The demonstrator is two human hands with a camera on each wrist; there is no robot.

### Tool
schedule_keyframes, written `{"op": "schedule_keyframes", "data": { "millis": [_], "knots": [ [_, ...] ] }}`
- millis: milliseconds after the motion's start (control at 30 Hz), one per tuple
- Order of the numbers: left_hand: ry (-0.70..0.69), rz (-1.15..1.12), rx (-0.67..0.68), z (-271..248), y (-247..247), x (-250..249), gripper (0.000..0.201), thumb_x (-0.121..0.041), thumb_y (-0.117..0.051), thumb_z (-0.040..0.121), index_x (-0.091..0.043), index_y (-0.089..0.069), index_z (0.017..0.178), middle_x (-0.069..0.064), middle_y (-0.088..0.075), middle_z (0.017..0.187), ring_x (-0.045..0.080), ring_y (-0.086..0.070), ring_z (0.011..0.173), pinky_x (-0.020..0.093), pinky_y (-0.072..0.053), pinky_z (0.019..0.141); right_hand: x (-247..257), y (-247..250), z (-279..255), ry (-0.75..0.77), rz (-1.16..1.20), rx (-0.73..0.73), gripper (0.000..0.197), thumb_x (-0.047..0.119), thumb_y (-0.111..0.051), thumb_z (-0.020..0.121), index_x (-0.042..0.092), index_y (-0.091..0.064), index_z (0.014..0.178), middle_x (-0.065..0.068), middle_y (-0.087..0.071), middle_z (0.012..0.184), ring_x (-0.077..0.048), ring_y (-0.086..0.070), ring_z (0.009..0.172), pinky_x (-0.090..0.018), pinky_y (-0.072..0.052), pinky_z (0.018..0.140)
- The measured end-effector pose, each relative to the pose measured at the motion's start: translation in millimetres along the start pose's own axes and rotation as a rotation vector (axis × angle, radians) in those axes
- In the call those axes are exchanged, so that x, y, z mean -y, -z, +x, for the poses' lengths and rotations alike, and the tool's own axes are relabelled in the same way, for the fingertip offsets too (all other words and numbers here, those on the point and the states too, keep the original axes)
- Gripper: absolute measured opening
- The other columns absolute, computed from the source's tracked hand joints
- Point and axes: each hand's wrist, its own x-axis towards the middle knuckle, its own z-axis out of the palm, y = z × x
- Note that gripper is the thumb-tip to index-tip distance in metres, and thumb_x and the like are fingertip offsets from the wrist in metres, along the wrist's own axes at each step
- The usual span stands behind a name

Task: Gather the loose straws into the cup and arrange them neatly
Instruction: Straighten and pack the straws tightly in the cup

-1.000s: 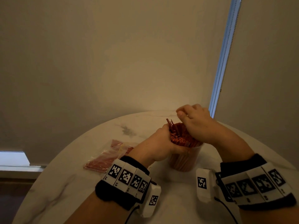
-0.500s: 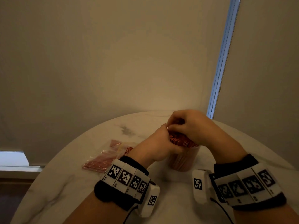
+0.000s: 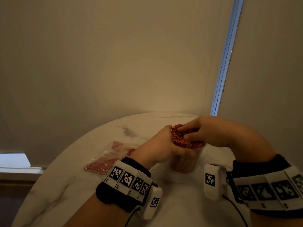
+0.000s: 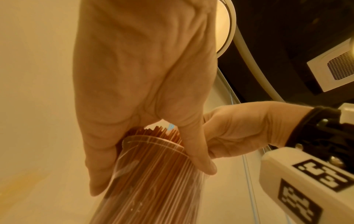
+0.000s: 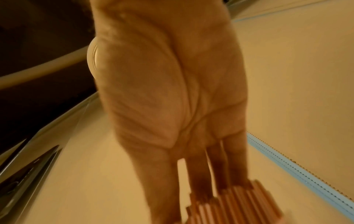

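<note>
Pale roller blinds (image 3: 114, 63) fill the background behind a round white marble table (image 3: 82, 185), with a strip of blue daylight showing between two of them. On the table stands a clear plastic cup (image 3: 183, 163) packed with thin red straws (image 3: 178, 138), their ends rising unevenly above the rim. A person's left hand (image 3: 157, 145) grasps the cup near its top, thumb curled across the near side and fingers round the far side; the left wrist view shows the same grip, thumb and fingers on either side of the rim. The right hand (image 3: 211, 130) reaches in from the right with fingers (image 3: 185, 128) extended and resting on the straw tips, the thumb lying against the near edge of the bundle; the blurred right wrist view shows the straight fingers touching the straw ends. To the left of the cup, just beyond the left wrist, lies a clear plastic bag (image 3: 106, 159) holding more red straws. Both wrists carry black bands (image 3: 114, 194) with white blocks printed in black-and-white square codes.
</note>
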Motion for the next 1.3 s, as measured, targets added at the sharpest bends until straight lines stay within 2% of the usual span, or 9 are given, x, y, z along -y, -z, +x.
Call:
{"op": "schedule_keyframes", "data": {
  "millis": [133, 300, 467, 533, 667, 833, 1033, 1200, 1300],
  "knots": [
    [0.025, 0.043, -0.012, -3, -2, -1, 0.116, -0.032, -0.096, 0.064, -0.02, -0.023, 0.154, -0.009, -0.057, 0.13, 0.004, -0.057, 0.113, 0.01, -0.046, 0.076, 6, -11, 16, -0.087, -0.011, -0.355, 0.013, 0.029, -0.07, 0.091, 0.025, -0.078, 0.101, 0.0, -0.072, 0.101, -0.015, -0.059, 0.085, -0.029, -0.049, 0.075],
    [0.041, 0.056, -0.013, -4, -2, -5, 0.124, -0.032, -0.096, 0.065, -0.017, -0.014, 0.158, -0.006, -0.054, 0.135, 0.01, -0.055, 0.12, 0.017, -0.049, 0.084, 9, -18, 20, -0.072, -0.001, -0.454, 0.016, 0.024, -0.061, 0.094, 0.03, -0.075, 0.101, -0.001, -0.071, 0.106, -0.019, -0.06, 0.092, -0.029, -0.046, 0.073],
    [0.068, 0.033, -0.007, -6, -3, -7, 0.126, -0.018, -0.091, 0.073, -0.012, 0.0, 0.16, -0.005, -0.051, 0.139, 0.012, -0.053, 0.122, 0.017, -0.049, 0.087, 18, -18, 12, 0.019, -0.162, -0.006, 0.046, 0.038, -0.033, 0.108, 0.018, -0.04, 0.148, -0.007, -0.042, 0.151, -0.027, -0.04, 0.136, -0.04, -0.032, 0.11],
    [0.08, 0.057, -0.007, -5, -5, -8, 0.132, -0.017, -0.09, 0.075, -0.012, 0.011, 0.16, -0.005, -0.048, 0.142, 0.014, -0.051, 0.123, 0.016, -0.049, 0.088, 18, -19, 13, 0.012, -0.242, 0.068, 0.048, 0.036, -0.027, 0.109, 0.014, -0.034, 0.151, -0.009, -0.039, 0.153, -0.028, -0.04, 0.137, -0.038, -0.03, 0.11],
    [0.11, 0.19, -0.008, -7, -6, -19, 0.139, -0.017, -0.086, 0.077, -0.019, 0.028, 0.155, 0.012, -0.049, 0.148, 0.03, -0.053, 0.128, 0.044, -0.047, 0.108, 15, -16, 14, 0.013, -0.182, 0.011, 0.045, 0.038, -0.029, 0.108, 0.016, -0.043, 0.145, -0.008, -0.048, 0.146, -0.026, -0.046, 0.131, -0.034, -0.033, 0.103],
    [0.015, 0.36, -0.111, -33, 28, -57, 0.115, -0.053, -0.079, 0.08, -0.017, -0.008, 0.163, 0.006, -0.037, 0.16, 0.023, -0.042, 0.141, 0.03, -0.039, 0.105, 11, -10, 13, -0.011, 0.022, -0.189, 0.04, 0.045, -0.037, 0.105, 0.023, -0.066, 0.121, -0.007, -0.067, 0.114, -0.022, -0.057, 0.096, -0.034, -0.045, 0.082],
    [0.067, 0.475, -0.197, -72, 108, -59, 0.04, -0.051, -0.059, 0.097, -0.022, -0.07, 0.122, -0.005, -0.072, 0.116, 0.012, -0.065, 0.106, 0.037, -0.052, 0.095, 45, -5, -14, 0.121, 0.089, -0.353, 0.028, 0.04, -0.048, 0.102, 0.031, -0.065, 0.122, 0.004, -0.068, 0.112, -0.013, -0.056, 0.092, -0.03, -0.041, 0.074],
    [0.415, 0.918, -0.075, -84, 158, 10, 0.046, -0.048, -0.063, 0.096, -0.018, -0.066, 0.13, 0.001, -0.066, 0.13, 0.022, -0.061, 0.115, 0.039, -0.048, 0.102, 102, -54, -12, 0.178, -0.031, -0.041, 0.03, 0.013, -0.047, 0.099, 0.022, -0.068, 0.118, 0.0, -0.07, 0.112, -0.02, -0.065, 0.099, -0.036, -0.054, 0.091],
    [0.544, 1.058, 0.026, -83, 160, 54, 0.072, -0.051, -0.064, 0.094, -0.014, -0.043, 0.152, 0.006, -0.048, 0.152, 0.027, -0.049, 0.135, 0.038, -0.042, 0.11, 126, -90, 20, 0.212, -0.324, 0.133, 0.026, 0.009, -0.049, 0.097, 0.008, -0.067, 0.116, -0.006, -0.067, 0.103, -0.026, -0.062, 0.091, -0.033, -0.052, 0.08]
  ]
}}
